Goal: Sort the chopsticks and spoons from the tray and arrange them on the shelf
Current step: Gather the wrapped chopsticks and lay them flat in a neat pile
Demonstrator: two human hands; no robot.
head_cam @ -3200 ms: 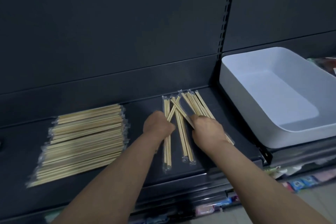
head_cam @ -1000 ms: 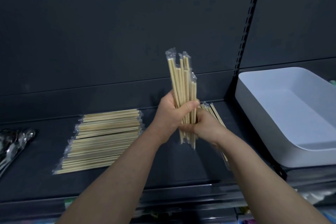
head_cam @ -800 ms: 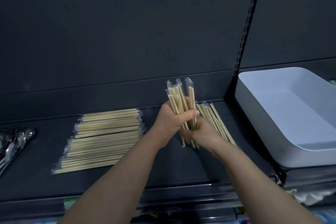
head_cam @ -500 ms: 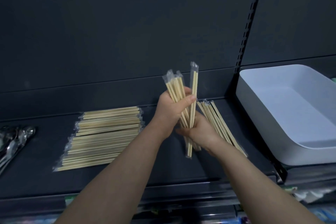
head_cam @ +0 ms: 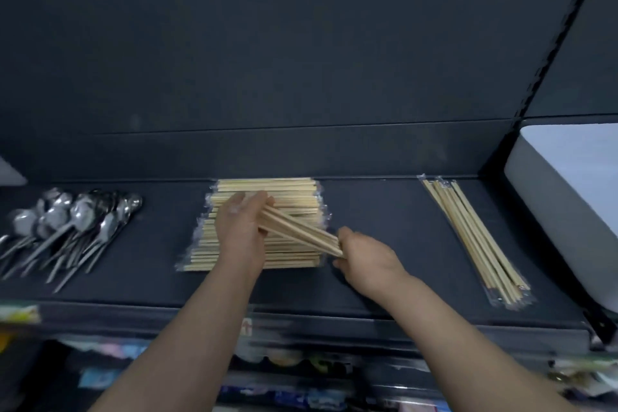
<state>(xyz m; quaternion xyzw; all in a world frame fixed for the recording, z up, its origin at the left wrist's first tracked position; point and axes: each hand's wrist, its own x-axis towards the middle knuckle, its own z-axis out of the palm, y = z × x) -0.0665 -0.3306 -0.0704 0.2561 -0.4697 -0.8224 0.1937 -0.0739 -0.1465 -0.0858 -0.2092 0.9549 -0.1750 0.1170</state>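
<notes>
The person stands at a dark shelf (head_cam: 384,211) with both bare arms reaching in. Between the hands is a small bundle of chopsticks (head_cam: 297,231), pale wood in clear wrappers, held slantwise just above the shelf, its left end higher and farther back than its right. The left hand (head_cam: 239,231) grasps the left end, fingers wrapped over the top of it. The right hand (head_cam: 364,256) has its fingers curled and pinches the right end at the tips.

Directly under the bundle and the left hand lies the stack of chopsticks (head_cam: 287,191), a neat pile laid crosswise on the middle of the shelf, ends roughly even and wrappers glinting at the edges. The left hand covers part of its left half. I cannot tell whether the bundle touches the pile or hangs just above it.

Well off to the right, a row of loose chopsticks (head_cam: 475,237) lies on the shelf, running front to back and angled slightly, also wrapped. Beyond it, at the right edge, sits the white tray (head_cam: 548,184), only its near corner and wall in sight.

At the far left a heap of metal spoons (head_cam: 67,227) lies on the shelf, bowls toward the back and handles fanning forward.

Below the front lip, packaged goods (head_cam: 110,375) show as a colourful blur.
</notes>
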